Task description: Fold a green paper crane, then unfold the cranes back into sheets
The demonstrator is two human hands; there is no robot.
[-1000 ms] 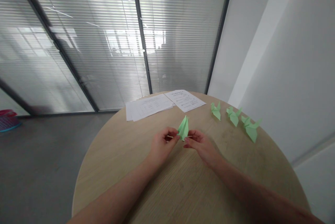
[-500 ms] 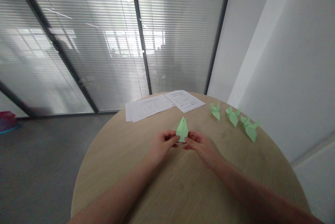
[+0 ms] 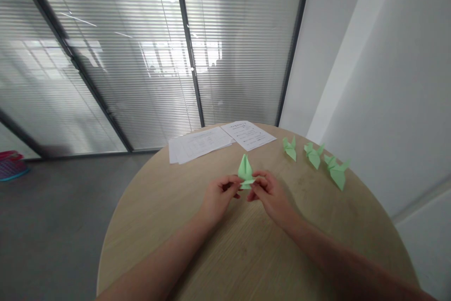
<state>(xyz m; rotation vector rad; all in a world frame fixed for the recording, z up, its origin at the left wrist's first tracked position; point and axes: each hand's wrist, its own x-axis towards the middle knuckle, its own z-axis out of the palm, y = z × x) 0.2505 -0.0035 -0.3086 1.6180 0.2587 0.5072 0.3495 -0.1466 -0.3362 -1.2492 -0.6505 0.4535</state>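
Note:
A folded piece of light green paper (image 3: 245,168) stands between my two hands, its split tip pointing away from me and its lower edge bent into a flap. My left hand (image 3: 220,196) pinches its lower left side between thumb and fingers. On the lower right side, my right hand (image 3: 270,193) grips it in the same way. Both hands are just above the round wooden table (image 3: 225,263).
Folded green paper figures stand in a row at the table's right: one (image 3: 290,149), another (image 3: 313,156) and a third (image 3: 337,173). Printed sheets (image 3: 202,143) and another sheet (image 3: 248,135) lie at the far edge. A pink and blue basket (image 3: 12,165) is on the floor.
The lower part of the green paper has been bent into a raised flap across its front. Its upper part now looks narrower and curved. Both hands keep hold of it.

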